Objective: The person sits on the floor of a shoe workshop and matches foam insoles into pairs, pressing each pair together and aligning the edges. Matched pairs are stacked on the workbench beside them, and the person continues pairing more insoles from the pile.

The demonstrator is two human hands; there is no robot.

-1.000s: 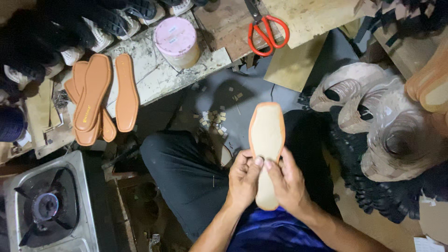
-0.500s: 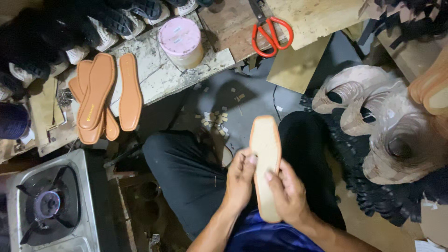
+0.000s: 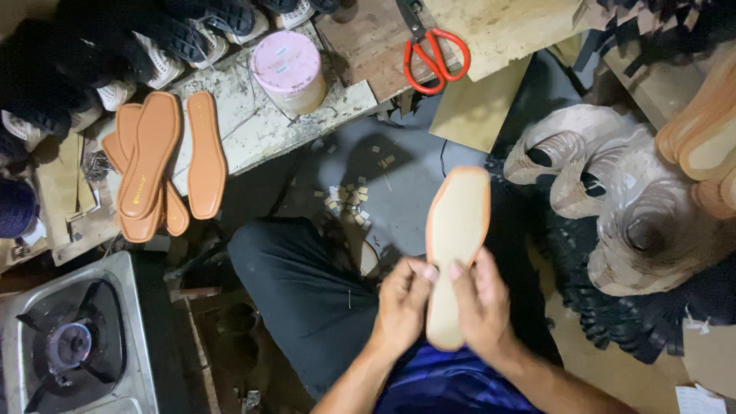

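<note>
Right of the fingers, well apart, sits the biggest thing – a heap of pale clear-wrapped shoe lasts (image 3: 613, 199) on dark strap material. Lower left, far from the hands, a steel gas stove (image 3: 73, 345). Up and left of the fingertips, on a worn white bench (image 3: 261, 123), a stack of tan insoles (image 3: 157, 172) w/ a pink-lidded tub (image 3: 289, 70) just beyond; red-handled scissors (image 3: 433, 50) lie straight up from the fingers on a wood board.

Between both hands, over the lap – the pale insole (image 3: 454, 245), orange-edged, toe end pointing away. Left hand (image 3: 402, 307) and right hand (image 3: 483, 307) each curl round the heel half; thumbs press close together on the top face, nearly touching at the middle. Other fingers wrap underneath, so can't tell how they sit there.

Small paper scraps (image 3: 345, 198) dot the floor just past the toe end.

Judging by the grip: to work it well, keep thumbs flat & even, pressure moving from centre outward, insole held level – avoid creasing the thin edge.
</note>
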